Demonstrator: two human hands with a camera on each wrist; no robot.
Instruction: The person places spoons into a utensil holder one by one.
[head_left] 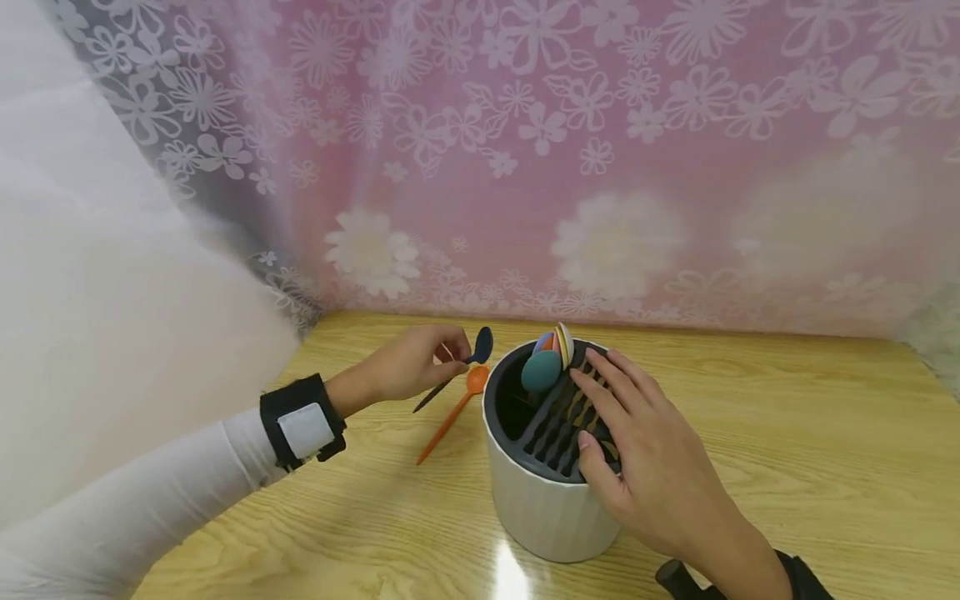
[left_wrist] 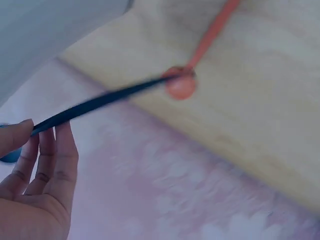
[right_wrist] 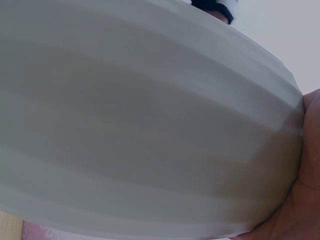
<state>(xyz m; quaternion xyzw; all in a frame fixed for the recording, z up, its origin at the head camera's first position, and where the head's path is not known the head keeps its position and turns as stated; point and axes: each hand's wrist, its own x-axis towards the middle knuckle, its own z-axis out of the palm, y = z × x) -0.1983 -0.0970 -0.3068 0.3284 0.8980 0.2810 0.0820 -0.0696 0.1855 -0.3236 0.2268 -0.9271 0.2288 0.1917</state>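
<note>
My left hand point(head_left: 420, 360) pinches a dark blue spoon point(head_left: 483, 343) near its bowl, between thumb and fingertips. In the left wrist view, the handle of that spoon point(left_wrist: 100, 102) slants across in front of an orange spoon point(left_wrist: 181, 87). The orange spoon point(head_left: 450, 421) lies on the table, left of a white ribbed utensil holder point(head_left: 551, 521). My right hand point(head_left: 652, 450) rests over the right side of the holder's dark slotted top point(head_left: 555, 437), its fingers extended and spread. The right wrist view is mostly filled by the holder's wall point(right_wrist: 140, 120), with the palm against it.
Several coloured spoons point(head_left: 542, 371) stand bunched in the holder's open compartment at the back. A pink floral curtain point(head_left: 480, 208) hangs behind the wooden table point(head_left: 787, 417). White cloth point(head_left: 112, 292) is at the left.
</note>
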